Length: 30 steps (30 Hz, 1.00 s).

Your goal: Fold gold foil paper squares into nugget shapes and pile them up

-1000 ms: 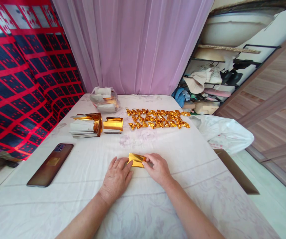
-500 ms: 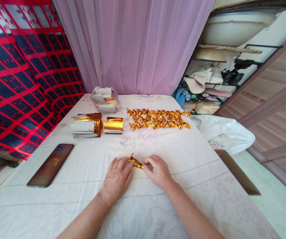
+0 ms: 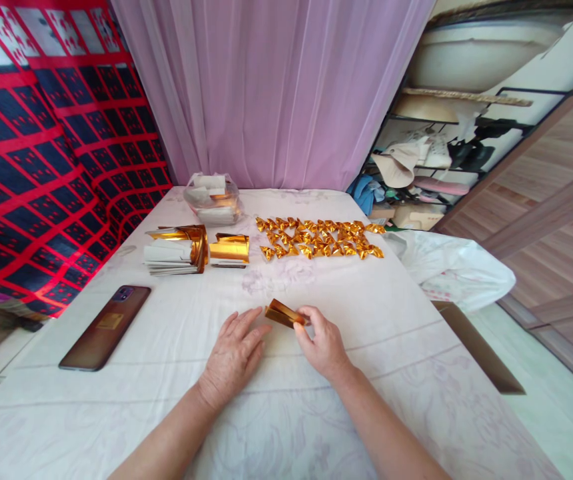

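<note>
Tablecloth [image 3: 286,413], white with a faint floral print, is covering the whole table, soft and slightly creased. Pink sheer curtain [image 3: 276,93] is hanging behind it, a red and navy patterned cloth [image 3: 41,167] is draping the wall beside the left hand, and a cluttered rack [image 3: 431,167] with hats and bags is standing off past the right hand by a wood-panel wall.

Right hand [image 3: 322,343] is pinching a folded gold foil strip [image 3: 282,313] between thumb and fingertips, lifting it just off the cloth; the strip is shiny, creased, narrow. Left hand [image 3: 231,357] is resting flat, fingers spread wide, tips just beside the strip's near end, holding nothing.

Well beyond the fingertips, rows of small folded gold pieces [image 3: 319,238] are lying in a tight patch. Beyond the left fingers are sitting a stack of gold foil sheets [image 3: 229,249], a curled bundle of white-backed foil [image 3: 176,250], and a clear plastic bag [image 3: 214,199]. Dark glossy phone [image 3: 106,327] is lying flat, well out from the left hand. White plastic bag [image 3: 454,267] is slumping off the table edge past the right hand.
</note>
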Motion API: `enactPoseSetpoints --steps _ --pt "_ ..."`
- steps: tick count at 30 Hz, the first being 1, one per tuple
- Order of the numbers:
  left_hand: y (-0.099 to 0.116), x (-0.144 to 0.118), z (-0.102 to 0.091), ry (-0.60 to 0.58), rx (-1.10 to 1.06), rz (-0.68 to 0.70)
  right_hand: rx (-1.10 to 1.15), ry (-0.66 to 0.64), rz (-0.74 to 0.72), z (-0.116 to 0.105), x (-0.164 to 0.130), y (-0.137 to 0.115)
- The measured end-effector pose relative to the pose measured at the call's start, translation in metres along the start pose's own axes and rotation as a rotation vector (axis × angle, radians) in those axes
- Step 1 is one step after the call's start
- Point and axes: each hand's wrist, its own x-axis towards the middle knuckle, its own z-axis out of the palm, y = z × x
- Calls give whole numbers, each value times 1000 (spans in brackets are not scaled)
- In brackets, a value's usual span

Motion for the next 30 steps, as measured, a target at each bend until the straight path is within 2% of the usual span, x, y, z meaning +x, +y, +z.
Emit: enactPoseSetpoints --steps 3,8,12,20,24,27,30 --pt "0 0 -2 -10 -39 -10 99 10 57 -1 0 -2" --pt "-1 0 -5 -27 -103 12 264 -44 232 -1 0 -1" --pt "-2 -2 -4 9 -145 21 275 -75 300 1 1 4" --pt "1 1 -8 -59 -193 3 190 -200 289 6 1 11" --pt "2 2 -10 -44 -196 -7 109 -263 245 6 3 10" --pt "2 1 -9 -58 -148 26 74 -285 211 6 5 9" --pt "1 1 -6 -131 -56 48 69 -281 206 6 6 8"
